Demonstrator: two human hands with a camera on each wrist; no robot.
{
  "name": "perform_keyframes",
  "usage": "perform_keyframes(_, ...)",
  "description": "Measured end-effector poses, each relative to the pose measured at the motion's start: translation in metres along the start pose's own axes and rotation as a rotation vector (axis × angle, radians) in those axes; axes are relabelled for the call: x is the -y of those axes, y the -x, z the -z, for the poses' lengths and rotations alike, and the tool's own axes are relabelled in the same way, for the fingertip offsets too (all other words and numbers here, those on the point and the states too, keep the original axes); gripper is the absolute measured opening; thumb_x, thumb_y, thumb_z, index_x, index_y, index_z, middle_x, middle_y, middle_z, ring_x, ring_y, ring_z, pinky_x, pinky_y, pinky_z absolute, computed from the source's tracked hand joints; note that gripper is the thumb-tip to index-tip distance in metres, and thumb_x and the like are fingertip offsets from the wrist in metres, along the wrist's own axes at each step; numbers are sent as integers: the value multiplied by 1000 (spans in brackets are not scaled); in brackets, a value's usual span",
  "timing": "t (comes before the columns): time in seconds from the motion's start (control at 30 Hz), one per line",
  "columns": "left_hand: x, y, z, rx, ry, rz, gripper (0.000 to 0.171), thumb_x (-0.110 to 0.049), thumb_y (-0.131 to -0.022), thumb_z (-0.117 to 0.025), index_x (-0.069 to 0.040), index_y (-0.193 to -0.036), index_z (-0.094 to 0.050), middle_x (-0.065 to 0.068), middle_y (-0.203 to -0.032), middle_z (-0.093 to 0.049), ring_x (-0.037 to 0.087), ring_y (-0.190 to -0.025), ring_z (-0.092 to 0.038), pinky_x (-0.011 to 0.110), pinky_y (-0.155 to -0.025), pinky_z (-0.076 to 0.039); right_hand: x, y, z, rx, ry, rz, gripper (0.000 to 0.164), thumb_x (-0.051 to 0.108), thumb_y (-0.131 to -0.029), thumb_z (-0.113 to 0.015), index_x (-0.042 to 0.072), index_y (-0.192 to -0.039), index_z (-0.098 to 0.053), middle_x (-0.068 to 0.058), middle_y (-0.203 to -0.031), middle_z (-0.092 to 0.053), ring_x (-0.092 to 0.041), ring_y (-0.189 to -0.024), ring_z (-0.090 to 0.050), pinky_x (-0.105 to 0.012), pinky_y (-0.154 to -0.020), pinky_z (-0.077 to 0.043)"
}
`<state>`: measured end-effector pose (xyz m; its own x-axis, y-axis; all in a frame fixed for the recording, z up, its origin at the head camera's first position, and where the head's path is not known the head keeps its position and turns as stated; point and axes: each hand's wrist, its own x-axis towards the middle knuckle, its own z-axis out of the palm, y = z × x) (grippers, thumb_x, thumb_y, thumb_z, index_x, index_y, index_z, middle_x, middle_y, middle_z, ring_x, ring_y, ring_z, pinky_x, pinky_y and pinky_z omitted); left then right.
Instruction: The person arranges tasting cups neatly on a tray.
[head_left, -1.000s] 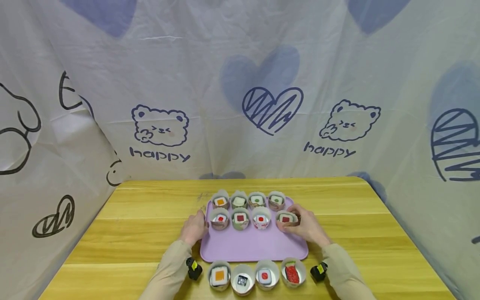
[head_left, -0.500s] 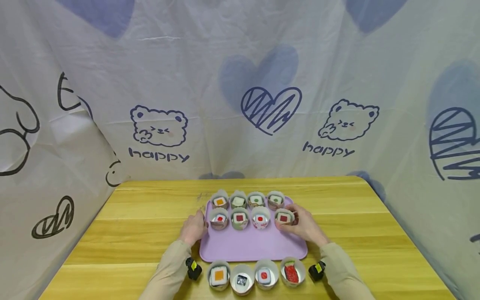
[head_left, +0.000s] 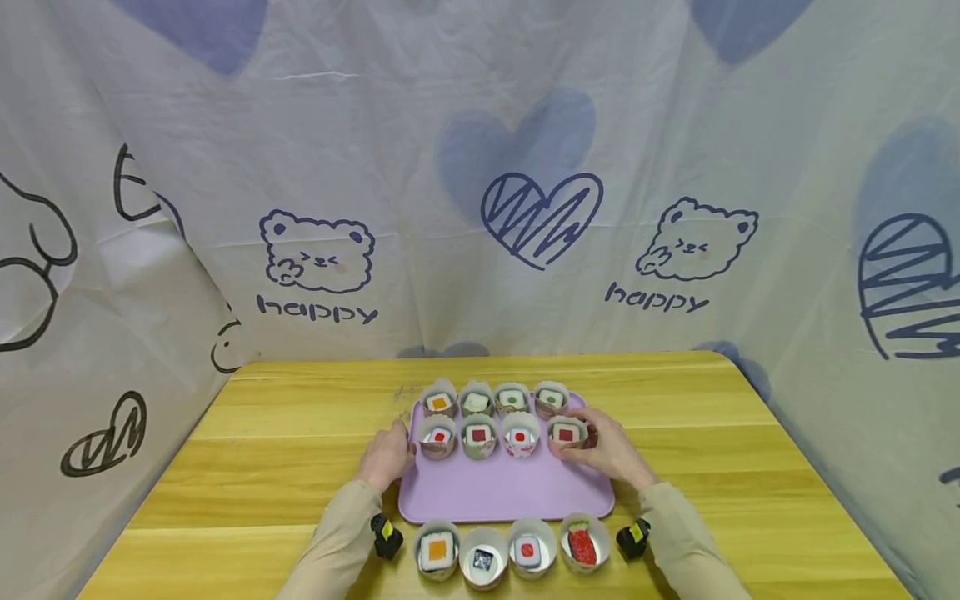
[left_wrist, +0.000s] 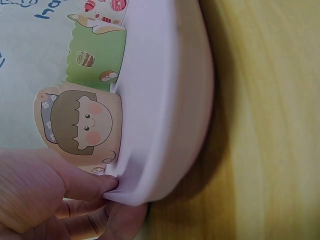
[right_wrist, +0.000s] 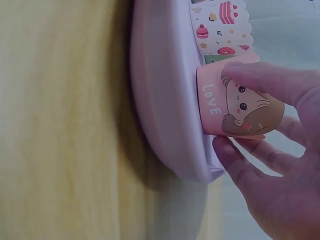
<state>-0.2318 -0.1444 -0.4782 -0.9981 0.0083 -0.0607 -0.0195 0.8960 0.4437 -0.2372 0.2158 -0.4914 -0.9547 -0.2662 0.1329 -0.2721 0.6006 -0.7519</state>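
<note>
A lilac tray [head_left: 502,493] lies on the wooden table with two rows of paper baking cups at its back half. My left hand [head_left: 386,457] pinches the tray's left rim; in the left wrist view the thumb is inside the rim and fingers lie outside it. Beside it stands a cup with a cartoon face [left_wrist: 82,122]. At the right end of the front row, my right hand [head_left: 611,452] holds a pink paper cup [right_wrist: 212,102] printed "LOVE", thumb and fingers around its sides. Inside that cup sits a white square piece [head_left: 567,434] with a dark red centre.
In front of the tray stand several more cups, one with an orange-topped square [head_left: 437,550] and one with a red piece [head_left: 582,546]. A black wrist camera [head_left: 387,537] sits at each forearm. A printed curtain [head_left: 465,317] hangs behind the table [head_left: 285,450].
The pink cup has straightened slightly and shifted a little to the left in my right hand. My left hand stays at the tray rim.
</note>
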Motion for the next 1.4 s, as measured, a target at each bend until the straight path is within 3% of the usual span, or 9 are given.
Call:
perform_keyframes(0.3, -1, 0, 1, -7, -1, -3, 13, -10, -93, -62, 1, -98, -57, 20, -84, -64, 34, -77, -65, 43, -66, -53, 1, -1, 0, -17, 28, 30, 62, 13, -77, -86, 2, -132, -60, -22, -124, -65, -31, -106, -64, -46, -90, -56)
perform_keyframes(0.57, 0, 1, 1, -4, 1, -5, 12, -10, -94, -62, 0, -97, -56, 18, -82, -63, 32, -75, -63, 41, -63, -52, 3, -2, -1, -6, 21, 22, 61, 13, -77, -85, 2, -132, -60, -20, -120, -66, -26, -99, -64, -37, -84, -55)
perform_keyframes(0.8, 1, 0, -1, -1, 10, 1, 11, -9, -94, -62, 0, -97, -56, 17, -80, -62, 28, -71, -61, 37, -60, -49, 2, -3, -1, -2, 3, 12, 63, 12, -77, -86, 2, -133, -59, -22, -124, -65, -31, -105, -65, -46, -90, -56)
perform_keyframes(1.13, 1, 0, -1, 1, 9, 0, 12, -9, -94, -62, 1, -98, -56, 18, -82, -63, 29, -73, -61, 38, -61, -50, 1, -2, 2, 23, -25, 26, 66, 8, -77, -85, 2, -136, -56, -21, -117, -65, -22, -91, -63, -28, -78, -55)
perform_keyframes(1.3, 1, 0, 0, 13, 5, 10, 13, -10, -94, -61, 1, -100, -57, 19, -84, -64, 30, -75, -63, 39, -62, -52, -1, 2, 6, 14, -17, 16, 71, -13, -72, -70, -1, -140, -50, -22, -115, -60, -26, -93, -61, -26, -74, -54)
perform_keyframes(1.4, 1, -1, -1, 13, 8, 11, 12, -9, -94, -61, 1, -99, -57, 18, -83, -63, 29, -74, -62, 38, -62, -51, -2, 3, 7, -30, 5, -3, 73, -17, -69, -62, -3, -139, -51, -24, -116, -58, -29, -94, -59, -29, -77, -53)
